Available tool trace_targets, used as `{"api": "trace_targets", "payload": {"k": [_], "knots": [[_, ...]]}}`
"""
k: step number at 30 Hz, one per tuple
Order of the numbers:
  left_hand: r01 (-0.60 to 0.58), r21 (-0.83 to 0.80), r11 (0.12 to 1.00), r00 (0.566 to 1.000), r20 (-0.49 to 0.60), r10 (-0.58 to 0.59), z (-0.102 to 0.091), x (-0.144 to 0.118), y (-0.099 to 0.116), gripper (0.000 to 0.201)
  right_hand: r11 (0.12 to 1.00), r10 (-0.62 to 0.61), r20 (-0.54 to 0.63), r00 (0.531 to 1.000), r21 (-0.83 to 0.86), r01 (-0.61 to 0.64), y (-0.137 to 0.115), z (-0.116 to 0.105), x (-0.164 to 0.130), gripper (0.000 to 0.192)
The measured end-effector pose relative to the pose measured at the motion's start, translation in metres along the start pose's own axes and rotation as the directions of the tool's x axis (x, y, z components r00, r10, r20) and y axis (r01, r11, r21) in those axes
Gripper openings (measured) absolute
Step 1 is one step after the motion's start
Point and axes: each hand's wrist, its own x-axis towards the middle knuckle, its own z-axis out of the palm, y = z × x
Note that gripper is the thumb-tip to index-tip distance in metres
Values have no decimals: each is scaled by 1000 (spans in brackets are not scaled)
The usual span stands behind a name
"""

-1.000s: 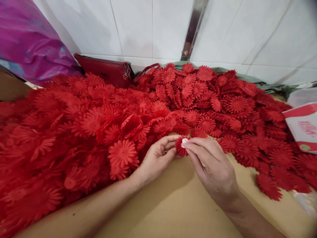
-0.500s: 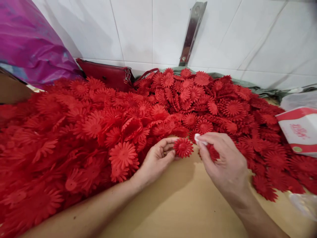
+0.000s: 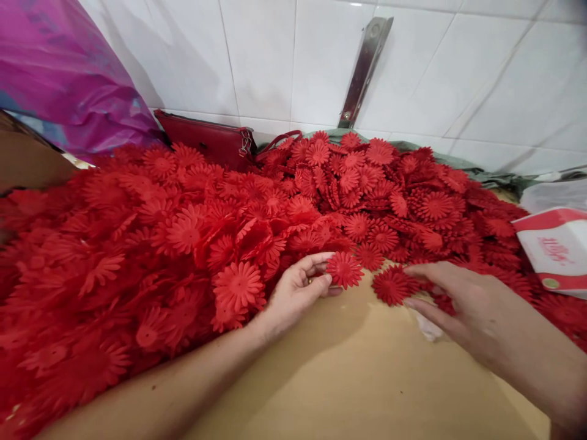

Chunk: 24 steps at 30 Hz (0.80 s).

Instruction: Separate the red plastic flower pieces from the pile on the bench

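Note:
Between the thumb and fingers of my left hand (image 3: 305,290) is a red plastic flower (image 3: 345,270), its petals facing up. My right hand (image 3: 468,299) is to the right, its thumb and index finger apart at the right edge of another red flower (image 3: 393,285) that lies on the table. Whether the fingertips touch that flower is hard to make out. A small white piece (image 3: 430,328), perhaps tissue or cloth, lies on the table below the right thumb, partly covered by it.
A large heap of red flowers (image 3: 183,232) spreads over the left and back of the wooden table (image 3: 339,373). A red purse (image 3: 206,135) leans near the tiled wall, a purple bag (image 3: 87,73) stands at far left, and a red-and-white box (image 3: 554,244) sits at right.
My right hand has moved right and down, away from the held flower, and the white piece is out of its fingertips. The left hand keeps hold of its flower.

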Motion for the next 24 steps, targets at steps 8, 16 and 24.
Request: {"api": "trace_targets", "payload": {"k": [8, 16, 24], "knots": [[14, -70, 997, 999, 34, -11, 5, -1, 7, 41, 637, 105, 299, 948, 712, -295, -48, 45, 38, 52], [-56, 34, 998, 998, 43, 55, 5, -4, 8, 40, 499, 140, 166, 976, 839, -214, -47, 72, 27, 61], [-37, 13, 999, 998, -52, 38, 8, -2, 9, 35, 742, 134, -8, 991, 664, -95, -60, 82, 18, 38]]}}
